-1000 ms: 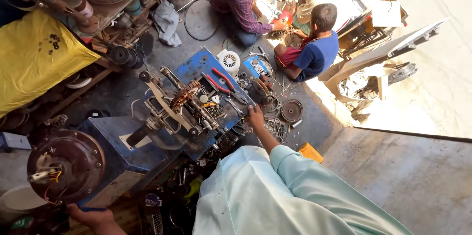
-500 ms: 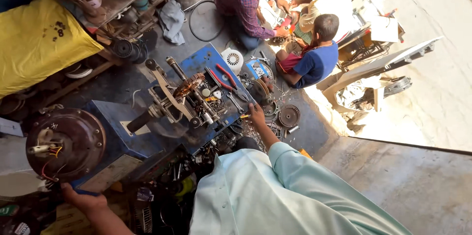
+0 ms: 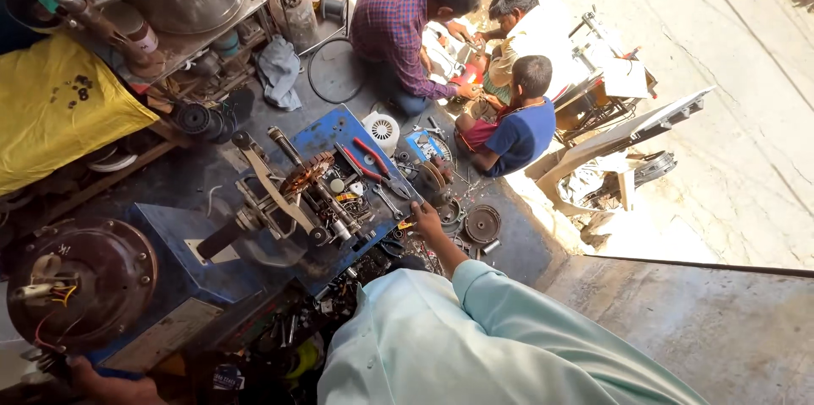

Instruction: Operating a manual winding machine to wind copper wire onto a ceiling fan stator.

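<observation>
My right hand point(image 3: 426, 220) reaches over the edge of a blue workbench point(image 3: 343, 128) strewn with tools. Its fingers rest beside a small yellow-handled tool point(image 3: 405, 224); whether they grip it is unclear. Red-handled pliers point(image 3: 365, 163) and a copper-wound armature on a winding rig point(image 3: 307, 173) lie just beyond. My left hand point(image 3: 106, 384) is at the bottom left, under a dark round fan motor housing point(image 3: 83, 284) with loose wires. Its fingers are mostly hidden. My pale green sleeve point(image 3: 509, 320) fills the lower middle.
Three people crouch on the floor at the back: a checked shirt point(image 3: 390, 15), a white shirt point(image 3: 543, 32), a blue shirt point(image 3: 521, 129). Round metal parts point(image 3: 482, 223) lie on the floor. A yellow cloth point(image 3: 59, 108) and a cluttered shelf stand at left.
The view has shifted downward. My left hand slid lower under the motor housing. My right hand stayed at the bench edge by the tools.
</observation>
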